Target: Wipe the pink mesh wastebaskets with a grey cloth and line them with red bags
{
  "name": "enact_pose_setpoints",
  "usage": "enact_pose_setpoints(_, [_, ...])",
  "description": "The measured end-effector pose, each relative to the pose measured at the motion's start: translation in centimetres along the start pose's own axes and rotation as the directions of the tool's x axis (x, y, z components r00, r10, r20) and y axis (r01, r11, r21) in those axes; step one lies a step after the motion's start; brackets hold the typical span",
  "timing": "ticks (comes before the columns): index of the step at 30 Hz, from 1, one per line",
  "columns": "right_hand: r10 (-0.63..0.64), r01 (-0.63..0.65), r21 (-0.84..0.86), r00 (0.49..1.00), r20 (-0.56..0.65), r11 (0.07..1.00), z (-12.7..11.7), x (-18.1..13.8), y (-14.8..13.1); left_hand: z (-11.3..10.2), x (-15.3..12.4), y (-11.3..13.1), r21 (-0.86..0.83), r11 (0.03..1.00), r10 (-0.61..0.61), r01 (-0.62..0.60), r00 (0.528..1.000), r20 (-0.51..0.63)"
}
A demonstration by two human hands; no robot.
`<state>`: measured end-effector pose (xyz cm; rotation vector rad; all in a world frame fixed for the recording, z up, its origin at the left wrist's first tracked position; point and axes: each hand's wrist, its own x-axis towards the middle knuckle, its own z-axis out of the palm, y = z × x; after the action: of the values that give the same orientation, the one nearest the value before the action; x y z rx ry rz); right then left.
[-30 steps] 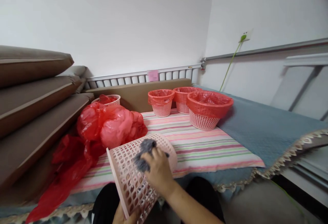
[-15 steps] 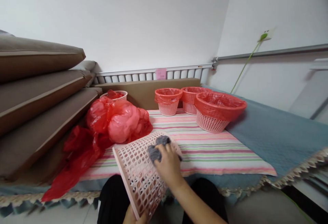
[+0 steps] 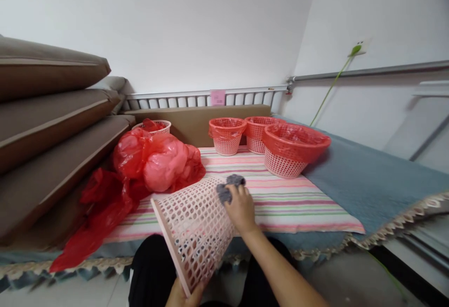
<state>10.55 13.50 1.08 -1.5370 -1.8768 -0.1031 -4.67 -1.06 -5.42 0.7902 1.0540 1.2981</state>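
A pale pink perforated plastic basket [image 3: 196, 225] lies tilted on its side above my lap, its rim toward the lower left. At the bottom of the view, my left hand [image 3: 185, 293] grips that rim. My right hand [image 3: 240, 206] is closed on a grey cloth [image 3: 229, 189], which rests against the basket near its base end. Part of the cloth is hidden by my fingers.
Red plastic bags [image 3: 161, 157] lie heaped at left, beside stacked brown cushions [image 3: 52, 143]. Behind them stands another white basket [image 3: 163, 127]. Three baskets lined with red bags, the nearest one [image 3: 286, 162] largest, stand on the striped cloth [image 3: 280, 208].
My right hand has slid the grey cloth along the basket's side, up and to the right toward its base. My left hand keeps its hold on the rim. The view has shifted slightly.
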Motion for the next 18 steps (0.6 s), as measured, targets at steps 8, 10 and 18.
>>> enact_pose_setpoints(8, [0.022, -0.026, -0.045, 0.996, -0.083, 0.999, 1.1, 0.1, 3.4, -0.1, 0.5, 3.9, -0.137, 0.988, 0.071, -0.065, 0.997, 0.037])
enact_pose_setpoints(10, [0.019, -0.02, -0.014, 0.996, -0.09, 1.0, 1.3, 0.0, 3.6, 0.0, 1.0, 6.4, -0.197, 0.977, 0.078, -0.077, 0.997, -0.004])
enact_pose_setpoints(18, [-0.013, 0.005, 0.319, 1.0, 0.021, 0.948, -1.1, -2.1, -3.8, 0.8, 0.1, 5.7, -0.287, 0.958, 0.005, -0.007, 1.0, -0.006])
